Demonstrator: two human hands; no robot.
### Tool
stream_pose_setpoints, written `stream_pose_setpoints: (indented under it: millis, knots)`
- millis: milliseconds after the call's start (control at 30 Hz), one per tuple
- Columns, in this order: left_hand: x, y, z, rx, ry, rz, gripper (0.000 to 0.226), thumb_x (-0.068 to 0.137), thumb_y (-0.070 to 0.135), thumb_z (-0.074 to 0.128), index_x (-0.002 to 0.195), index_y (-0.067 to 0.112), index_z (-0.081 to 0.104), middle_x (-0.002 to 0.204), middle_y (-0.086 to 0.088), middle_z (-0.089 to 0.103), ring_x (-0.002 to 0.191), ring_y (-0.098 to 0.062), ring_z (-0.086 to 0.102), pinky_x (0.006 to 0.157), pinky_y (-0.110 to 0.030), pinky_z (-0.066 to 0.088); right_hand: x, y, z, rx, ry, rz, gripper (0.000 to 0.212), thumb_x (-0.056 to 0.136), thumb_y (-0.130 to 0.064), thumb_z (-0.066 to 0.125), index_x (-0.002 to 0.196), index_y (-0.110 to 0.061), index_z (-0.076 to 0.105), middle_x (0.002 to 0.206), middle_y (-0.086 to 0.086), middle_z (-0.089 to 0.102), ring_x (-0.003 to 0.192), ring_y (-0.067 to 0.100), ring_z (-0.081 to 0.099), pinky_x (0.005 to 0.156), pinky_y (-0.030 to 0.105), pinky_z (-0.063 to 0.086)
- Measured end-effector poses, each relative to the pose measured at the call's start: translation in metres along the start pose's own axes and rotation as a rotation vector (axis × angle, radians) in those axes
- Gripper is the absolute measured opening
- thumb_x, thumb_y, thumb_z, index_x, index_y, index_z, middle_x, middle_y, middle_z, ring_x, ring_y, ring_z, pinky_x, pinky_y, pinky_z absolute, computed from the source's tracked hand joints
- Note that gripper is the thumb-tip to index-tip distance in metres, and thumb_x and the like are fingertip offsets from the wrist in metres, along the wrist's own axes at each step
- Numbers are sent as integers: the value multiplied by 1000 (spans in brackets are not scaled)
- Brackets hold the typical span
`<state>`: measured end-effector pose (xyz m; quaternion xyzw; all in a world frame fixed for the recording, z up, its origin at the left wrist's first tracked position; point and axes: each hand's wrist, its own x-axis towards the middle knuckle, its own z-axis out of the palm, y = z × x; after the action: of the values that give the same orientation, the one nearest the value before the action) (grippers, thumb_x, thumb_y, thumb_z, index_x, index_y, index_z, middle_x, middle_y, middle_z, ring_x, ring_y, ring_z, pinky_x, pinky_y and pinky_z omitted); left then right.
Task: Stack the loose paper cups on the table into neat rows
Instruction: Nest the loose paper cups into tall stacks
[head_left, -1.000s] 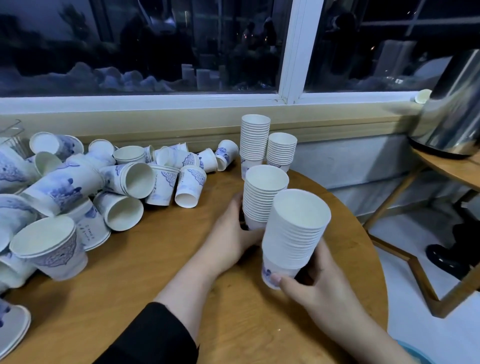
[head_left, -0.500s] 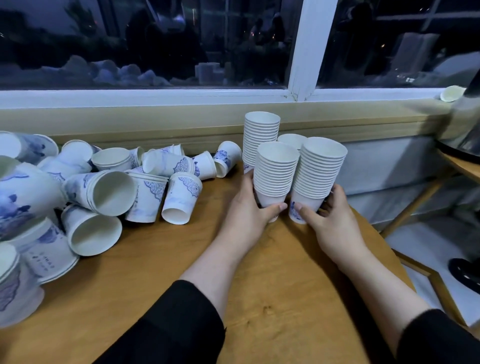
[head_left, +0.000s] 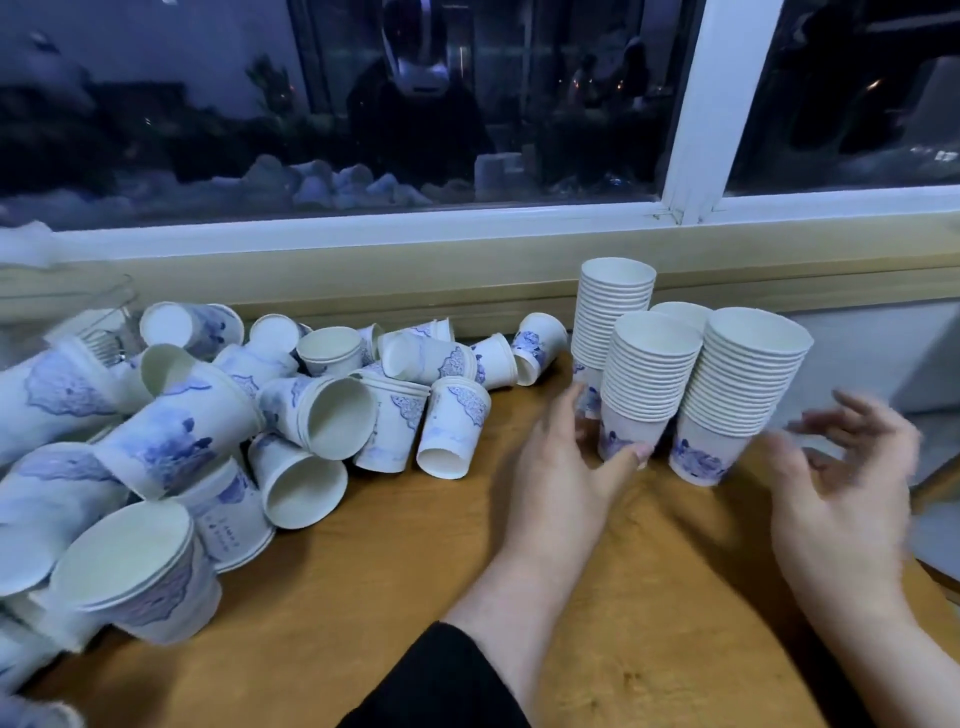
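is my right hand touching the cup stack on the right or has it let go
Apart. The head view shows the right hand with its fingers spread, blurred, and bare table and background between them and the right cup stack.

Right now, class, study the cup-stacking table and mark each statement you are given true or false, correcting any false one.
1. The left hand grips the front-left stack. True.
2. The right hand holds the front-right stack. False: its fingers are spread, clear of it.
3. Loose cups lie jumbled left of the stacks. True.
4. All stacks lie on their sides. False: they stand upright.
5. The tallest stack stands nearest the window. True.
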<state>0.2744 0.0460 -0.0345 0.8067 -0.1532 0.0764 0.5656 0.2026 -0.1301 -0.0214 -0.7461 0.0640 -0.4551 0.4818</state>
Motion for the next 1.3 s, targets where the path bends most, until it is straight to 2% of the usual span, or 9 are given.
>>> stream_pose_setpoints:
  millis: [100, 200, 333, 533, 733, 900, 1033, 1167, 1300]
  knots:
    - [-36, 2, -34, 55, 59, 53, 64, 78, 67, 61, 133, 33, 57, 120, 15, 61, 105, 1, 61, 93, -32, 55, -24, -21, 7, 15, -169, -177, 47, 90, -63, 53, 111, -21, 53, 102, -2, 56, 87, 1, 57, 82, 14, 45]
    - [-58, -6, -78, 97, 134, 72, 49, 82, 59, 61, 122, 31, 65, 111, 19, 63, 98, 0, 63, 85, -32, 56, -49, -40, 44, -6, -460, -250, 30, 93, -50, 56, 110, -27, 58, 112, -9, 57, 87, 12, 59, 77, 21, 46]
    - [-69, -24, -123, 157, 207, -22, 34, 85, 48, 69, 115, 33, 67, 106, 20, 66, 93, -6, 67, 81, -32, 57, -58, -52, 119, 35, -622, 20, 45, 92, -35, 64, 134, -33, 47, 136, -14, 46, 101, 2, 59, 87, 16, 47]
    - [-70, -38, -143, 145, 189, -97, 27, 87, 35, 76, 113, 34, 68, 100, 17, 69, 88, -3, 67, 81, -31, 57, -37, -46, 196, -45, -545, 189, 51, 99, -32, 55, 147, -21, 40, 150, -3, 44, 137, 15, 41, 111, 28, 32]
    - [-59, -39, -141, 83, 218, -146, 25, 88, 37, 74, 111, 36, 65, 99, 17, 67, 87, -1, 67, 84, -33, 56, -29, -44, 200, 58, -573, 267, 21, 94, -31, 63, 114, -25, 66, 103, -9, 72, 93, 9, 67, 85, 33, 51]
    - [-58, -35, -145, 73, 251, -158, 28, 82, 48, 76, 98, 54, 53, 102, 18, 67, 89, 2, 67, 85, -32, 57, -32, -63, 180, 282, -365, 290, 8, 96, -21, 62, 91, -21, 68, 76, -8, 68, 59, 0, 57, 54, 15, 44]
    - [-61, -28, -146, 71, 207, -174, 34, 78, 54, 77, 101, 61, 53, 99, 26, 68, 94, 5, 66, 87, -22, 54, -46, -86, 168, 361, -429, 190, 10, 93, -14, 66, 85, -20, 68, 70, -13, 66, 61, 0, 56, 59, 13, 43]
    - [-60, -28, -154, 275, 250, -134, 58, 75, 57, 76, 127, 43, 55, 114, 22, 66, 107, -3, 62, 92, -29, 50, -66, -98, 163, 442, -558, 163, 11, 93, -9, 65, 84, -14, 67, 67, -10, 62, 59, 3, 52, 59, 21, 43]
    - [-66, -21, -169, 448, 228, -185, 51, 75, 64, 71, 115, 34, 58, 104, 10, 70, 100, -16, 64, 81, -35, 50, -71, -98, 164, 428, -553, 116, 11, 96, -15, 62, 87, -20, 67, 74, -12, 63, 64, 1, 53, 65, 20, 43]
